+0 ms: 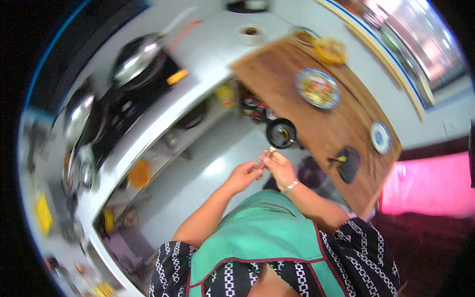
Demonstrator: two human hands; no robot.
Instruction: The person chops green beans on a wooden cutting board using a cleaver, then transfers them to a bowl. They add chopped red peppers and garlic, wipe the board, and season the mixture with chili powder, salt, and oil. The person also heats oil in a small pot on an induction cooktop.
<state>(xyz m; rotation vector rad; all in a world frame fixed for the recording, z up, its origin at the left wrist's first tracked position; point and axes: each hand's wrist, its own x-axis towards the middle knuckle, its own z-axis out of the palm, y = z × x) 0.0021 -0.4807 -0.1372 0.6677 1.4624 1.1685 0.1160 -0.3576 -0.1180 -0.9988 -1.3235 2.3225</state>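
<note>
My left hand (242,178) and my right hand (280,169) meet in front of my green apron (257,222). Between their closed fingers is a short, slim brownish piece (267,153) with a pale tip. Blur hides its exact kind. A bracelet circles my right wrist. Just beyond the hands, lower than the tabletop, is a round black container (275,141) with yellowish scraps inside.
To the right stands a wooden table (277,74) bearing a blue-rimmed plate of chopped food (317,89), a yellow basket (330,55), a small plate (380,137) and a dark slab (349,166). A stove with a lidded pan (137,62) is on the left counter (143,131).
</note>
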